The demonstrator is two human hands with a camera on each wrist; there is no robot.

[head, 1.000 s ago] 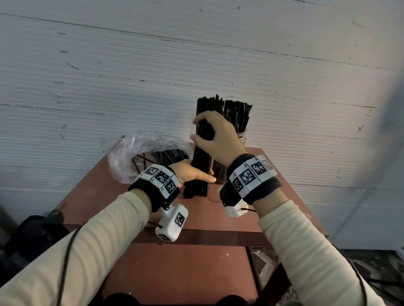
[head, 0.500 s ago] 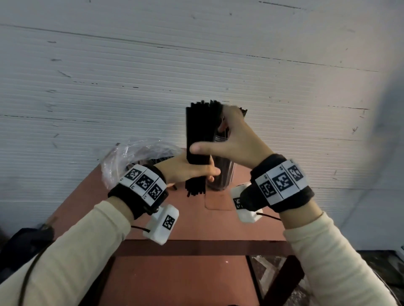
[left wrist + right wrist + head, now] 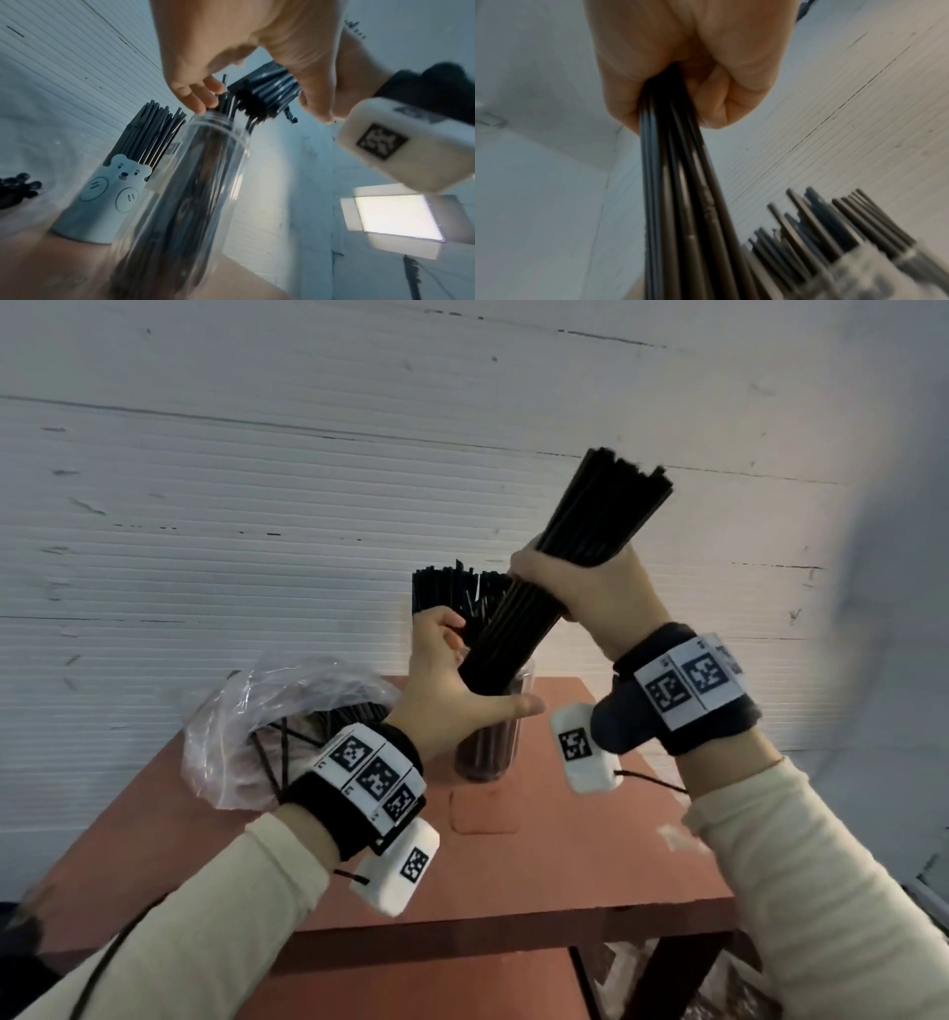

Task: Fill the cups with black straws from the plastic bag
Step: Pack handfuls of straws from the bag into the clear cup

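Note:
My right hand [image 3: 580,593] grips a thick bundle of black straws [image 3: 601,516] around its middle, with the top leaning right. The bundle's lower end [image 3: 267,91] sits at the mouth of a tall clear cup [image 3: 488,752] that holds several straws. My left hand [image 3: 462,670] cups that lower end: its thumb is spread across the cup's front and its fingers [image 3: 197,95] touch the straws at the rim. Behind stands a bear-print cup [image 3: 107,192] packed with straws [image 3: 441,588]. The right wrist view shows the fist [image 3: 685,71] round the bundle [image 3: 685,203].
A crumpled clear plastic bag [image 3: 246,726] with more black straws lies at the back left of the reddish table [image 3: 565,855]. A white ribbed wall stands directly behind the table. The table's near edge and right leg show below my wrists.
The right hand has raised the bundle and tipped its top to the right, bringing the lower end to the clear cup's mouth. The left hand has loosened from a grip to a spread thumb.

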